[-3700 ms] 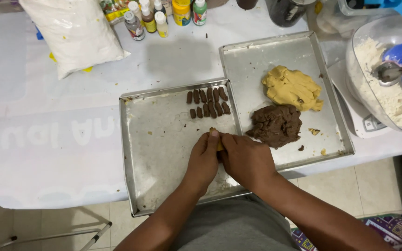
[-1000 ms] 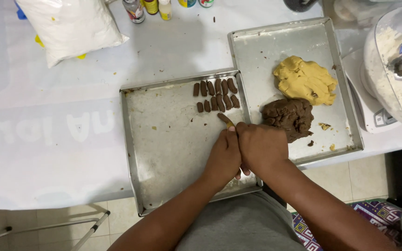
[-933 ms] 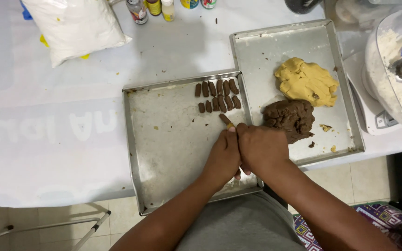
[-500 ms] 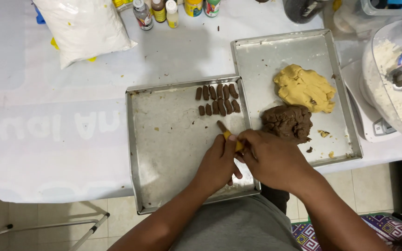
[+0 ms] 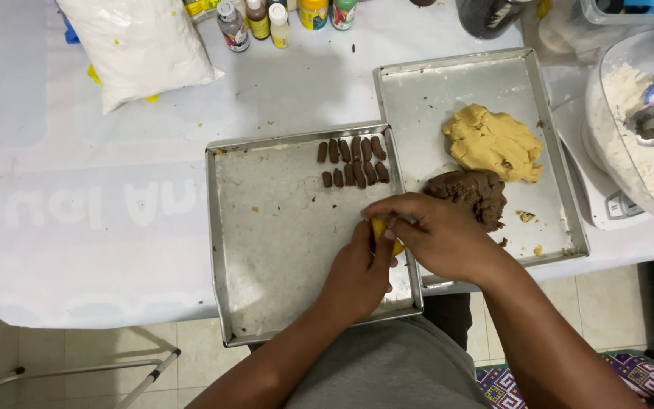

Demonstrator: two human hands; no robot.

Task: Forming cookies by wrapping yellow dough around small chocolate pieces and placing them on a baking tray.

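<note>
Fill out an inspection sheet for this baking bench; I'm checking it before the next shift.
Surface: white table, crumbs scattered near the trays.
Job's things: near tray holds two rows of small brown dough pieces; far tray holds a yellow dough lump and a brown dough lump.
Clutter: white flour bag, small bottles, bowl of flour on a scale.
Grippers: left hand and right hand pinch a yellow piece together.
Cables: nothing seen.
Surroundings: tiled floor, patterned mat.
</note>
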